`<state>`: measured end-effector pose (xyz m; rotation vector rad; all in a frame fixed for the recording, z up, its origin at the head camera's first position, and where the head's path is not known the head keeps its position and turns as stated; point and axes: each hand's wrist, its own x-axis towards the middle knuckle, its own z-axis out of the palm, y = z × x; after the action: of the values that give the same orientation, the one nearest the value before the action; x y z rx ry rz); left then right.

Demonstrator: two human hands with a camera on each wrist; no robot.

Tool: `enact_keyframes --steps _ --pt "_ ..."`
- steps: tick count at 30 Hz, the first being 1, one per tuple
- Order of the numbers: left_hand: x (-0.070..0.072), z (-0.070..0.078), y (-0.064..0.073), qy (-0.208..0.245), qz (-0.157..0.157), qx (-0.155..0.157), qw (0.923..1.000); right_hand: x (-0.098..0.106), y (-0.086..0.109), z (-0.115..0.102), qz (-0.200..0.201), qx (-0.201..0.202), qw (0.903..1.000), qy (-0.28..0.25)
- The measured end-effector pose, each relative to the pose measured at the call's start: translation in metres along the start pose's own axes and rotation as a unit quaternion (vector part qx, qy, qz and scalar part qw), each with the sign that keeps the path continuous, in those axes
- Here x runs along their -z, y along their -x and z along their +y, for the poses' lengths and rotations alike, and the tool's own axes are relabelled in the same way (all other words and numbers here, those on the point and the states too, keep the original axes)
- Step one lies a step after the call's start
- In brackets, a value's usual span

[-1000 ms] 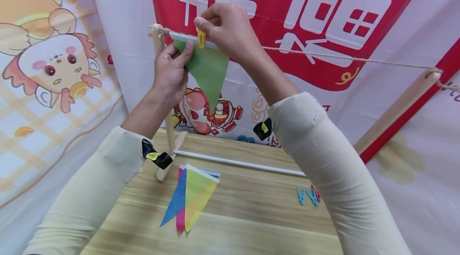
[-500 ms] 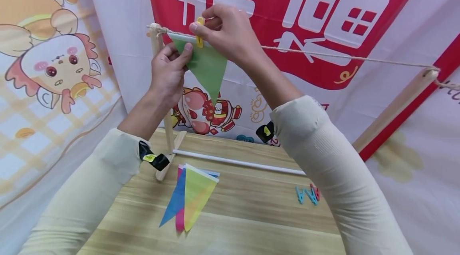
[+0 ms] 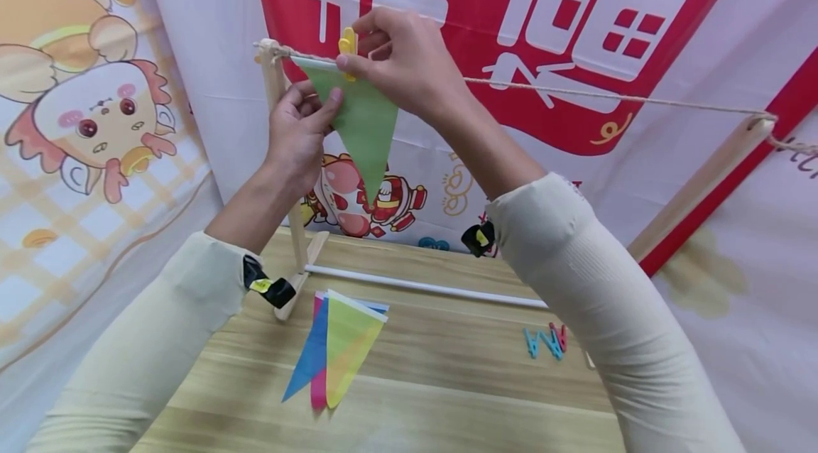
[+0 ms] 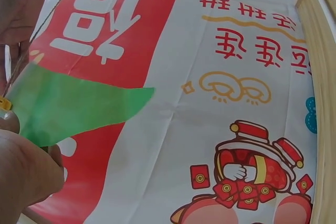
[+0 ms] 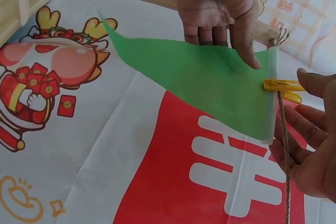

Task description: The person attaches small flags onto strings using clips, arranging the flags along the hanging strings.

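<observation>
A green triangular pennant (image 3: 364, 119) with a white top edge hangs at the left end of the twine (image 3: 594, 94), its tip pointing down. My left hand (image 3: 297, 130) pinches its left side, thumb in front and fingers behind. A yellow clothespin (image 5: 278, 85) sits across the white edge beside the twine, its jaws over the pennant. My right hand (image 3: 409, 62) holds the clothespin by its handle end, thumb on one arm and fingertips close to the other. In the left wrist view, the pennant's tip bends to one side.
On the wooden table (image 3: 460, 375) lie overlapping yellow (image 3: 351, 346), blue and pink pennants. Several blue and red clothespins (image 3: 546, 343) lie at right. Wooden posts (image 3: 275, 84) hold the twine; a white rod (image 3: 422, 286) runs low between them. A printed cloth hangs behind.
The right hand's thumb and fingers have shifted slightly about the clothespin, which now tilts a little differently. The left hand's thumb sits slightly lower on the green pennant. The view has shifted slightly.
</observation>
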<state>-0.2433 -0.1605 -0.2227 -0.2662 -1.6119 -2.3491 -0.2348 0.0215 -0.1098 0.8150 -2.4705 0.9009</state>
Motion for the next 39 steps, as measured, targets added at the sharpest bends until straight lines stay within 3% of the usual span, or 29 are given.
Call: enact_keyframes --steps 16,23,32,39 --pt "0.002 -0.014 0.003 -0.039 -0.015 0.017 0.9990 0.004 0.014 0.024 0.081 0.093 0.9908 -0.056" --pt "0.002 -0.016 0.004 -0.043 -0.012 0.022 0.9988 0.001 0.020 0.035 0.103 0.157 0.9796 -0.071" --pt "0.003 -0.019 0.004 -0.030 -0.010 0.025 0.9992 0.002 0.029 0.045 0.100 0.208 0.9714 -0.055" --pt "0.006 -0.021 0.003 -0.026 -0.006 0.025 0.9993 -0.001 0.036 0.054 0.108 0.242 0.9642 -0.007"
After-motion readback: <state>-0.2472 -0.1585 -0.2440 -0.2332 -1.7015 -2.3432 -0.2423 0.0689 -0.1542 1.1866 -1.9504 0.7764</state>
